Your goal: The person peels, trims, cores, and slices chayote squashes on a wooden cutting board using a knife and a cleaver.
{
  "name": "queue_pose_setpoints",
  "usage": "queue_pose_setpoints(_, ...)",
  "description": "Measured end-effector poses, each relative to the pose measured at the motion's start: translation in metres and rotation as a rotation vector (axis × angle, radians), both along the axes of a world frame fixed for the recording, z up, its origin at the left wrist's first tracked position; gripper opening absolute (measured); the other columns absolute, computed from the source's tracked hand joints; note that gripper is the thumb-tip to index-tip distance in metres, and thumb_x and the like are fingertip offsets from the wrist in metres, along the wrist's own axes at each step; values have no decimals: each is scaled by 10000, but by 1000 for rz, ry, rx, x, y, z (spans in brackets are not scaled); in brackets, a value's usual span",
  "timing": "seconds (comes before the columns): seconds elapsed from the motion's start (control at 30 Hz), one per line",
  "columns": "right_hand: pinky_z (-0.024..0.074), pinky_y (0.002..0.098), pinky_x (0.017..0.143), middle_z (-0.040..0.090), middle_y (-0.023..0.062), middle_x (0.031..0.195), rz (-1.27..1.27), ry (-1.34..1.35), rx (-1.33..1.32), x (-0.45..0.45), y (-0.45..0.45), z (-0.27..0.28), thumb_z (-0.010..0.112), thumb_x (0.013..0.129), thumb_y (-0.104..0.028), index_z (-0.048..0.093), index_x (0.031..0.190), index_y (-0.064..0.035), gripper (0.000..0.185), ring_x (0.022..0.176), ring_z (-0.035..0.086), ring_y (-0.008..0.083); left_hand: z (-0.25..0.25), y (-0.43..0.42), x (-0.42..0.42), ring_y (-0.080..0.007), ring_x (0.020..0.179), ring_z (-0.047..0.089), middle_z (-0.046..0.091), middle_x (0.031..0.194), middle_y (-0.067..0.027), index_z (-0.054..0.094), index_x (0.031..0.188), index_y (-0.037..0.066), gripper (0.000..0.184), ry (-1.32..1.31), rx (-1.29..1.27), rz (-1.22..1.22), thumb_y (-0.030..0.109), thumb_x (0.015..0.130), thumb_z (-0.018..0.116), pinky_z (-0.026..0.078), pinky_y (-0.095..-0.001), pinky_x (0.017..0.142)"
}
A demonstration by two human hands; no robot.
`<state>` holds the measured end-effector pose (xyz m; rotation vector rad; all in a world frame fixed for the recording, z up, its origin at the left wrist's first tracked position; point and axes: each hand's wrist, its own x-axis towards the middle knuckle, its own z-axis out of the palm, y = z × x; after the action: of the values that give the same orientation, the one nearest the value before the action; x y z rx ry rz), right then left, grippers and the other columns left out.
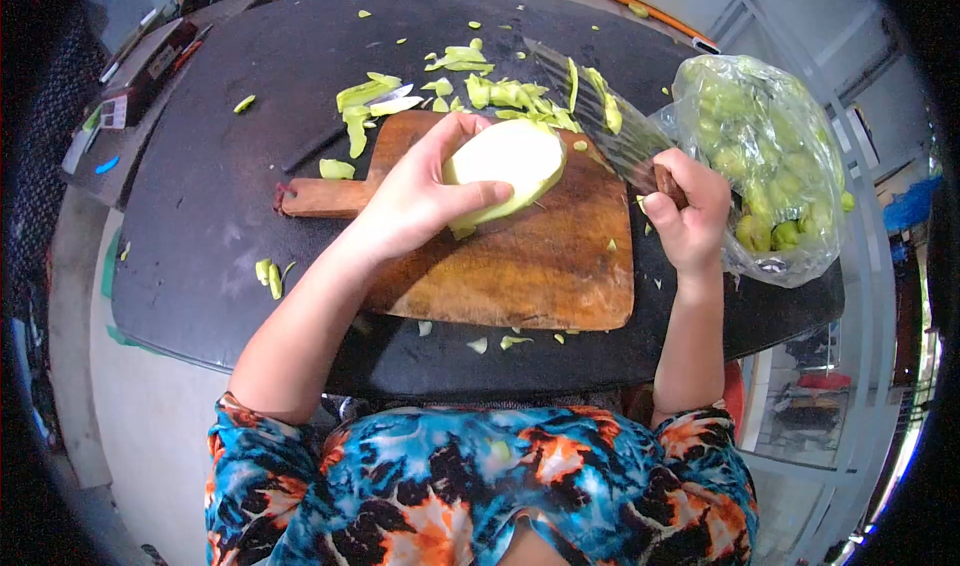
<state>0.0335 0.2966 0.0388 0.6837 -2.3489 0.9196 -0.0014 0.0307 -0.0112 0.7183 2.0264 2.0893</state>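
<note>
My left hand point(430, 181) is wrapped round a large oval fruit point(510, 161), pale and peeled on top with light green along its lower edge. It is held over a wooden cutting board point(500, 276), whose handle points left. My right hand point(688, 206) grips the brown wooden handle of a broad knife point(600, 106). The blade is blurred, tilts up and away to the left, and has green slivers on it or just in front of it. The blade is apart from the fruit. Green peelings point(510, 94) lie in a heap beyond the board.
A clear plastic bag point(765, 166) of small round green fruits stands close to my right hand. A dark slim object point(312, 151) lies left of the board. More scraps point(268, 276) are scattered over the black table point(220, 186). Boxes point(150, 66) stand at the far left.
</note>
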Motion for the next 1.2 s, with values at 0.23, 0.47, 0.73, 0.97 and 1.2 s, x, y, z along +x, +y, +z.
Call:
queue_pose_setpoints(0.23,381,322,480,482,33,570,242,135,288,4,-7,7,722,622,-565,516,627,-96,512,520,512,225,2,-4,-4,-98,887,595,621,991,-10,509,1147,81,436,-172,245,-60,54,761,711,497,-249,762)
queue_pose_setpoints(0.47,346,319,469,434,17,558,383,178,340,20,-23,14,761,552,-545,498,594,-119,502,515,478,214,12,-7,0,-79,931,575,620,1019,-1,555,1135,51,451,-216,141,-85,34,722,735,457,-243,862)
queue_pose_setpoints(0.73,375,338,480,474,41,569,321,111,363,4,-14,7,748,599,-528,486,594,-110,493,529,507,245,1,-10,-7,-71,894,593,646,983,-8,567,1116,40,396,-233,228,-140,31,748,713,468,-222,827)
queue_pose_setpoints(0.97,390,310,484,507,77,561,-198,-100,134,-17,22,-10,740,714,-348,546,682,-40,366,489,500,205,15,-7,3,-84,906,587,634,982,11,572,1127,70,492,-169,86,-96,99,678,772,466,-250,847)
queue_pose_setpoints(1.2,394,300,480,506,44,581,147,50,131,1,5,3,767,654,-334,553,697,-54,355,499,506,198,18,-12,1,-85,904,583,627,968,-7,568,1107,57,478,-192,25,-63,123,684,781,458,-252,852)
